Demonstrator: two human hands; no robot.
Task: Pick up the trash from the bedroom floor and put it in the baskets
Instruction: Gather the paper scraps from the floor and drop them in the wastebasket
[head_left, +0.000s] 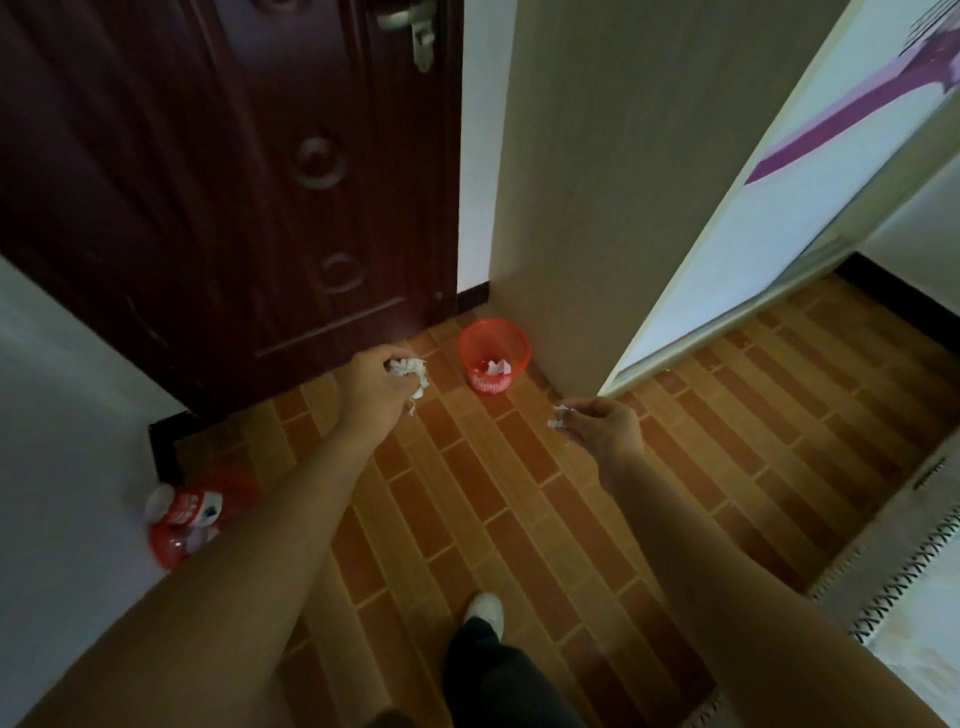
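my left hand (375, 387) is stretched out ahead of me, fingers curled tight around a crumpled wad of white tissue (410, 375), with a ragged tail of it hanging down below the knuckles. my right hand (605, 428) is out too, a bit lower and nearer to me, and it has only a small scrap of white paper (560, 417) pinched at the fingertips; the rest of that hand is loosely folded, not a full fist.

between the two hands and a little beyond them i see the red basket (493, 343) standing upright on the floor, tucked into the corner just beside the foot of a beige wall (623, 182). there is already some white paper (496, 368) lying in the bottom of it (i can see it through the open top). neither hand is over the basket; the left one is just to its left, the right one is nearer me and off to the right.

the floor (519, 493) is laid in orange and brown brick-pattern tiles. behind the left hand is a dark reddish-brown door (234, 182) with a metal handle (410, 23) at the top of my view. down on the left, against the white wall, lies a red and white plastic wrapper (195, 512), well apart from both hands. at the bottom i see one leg in dark trousers and a white shoe (485, 610). to the right a white door (779, 208) with a purple stripe stands open, and a pale rug (904, 587) with a stitched edge shows in the lower right corner.
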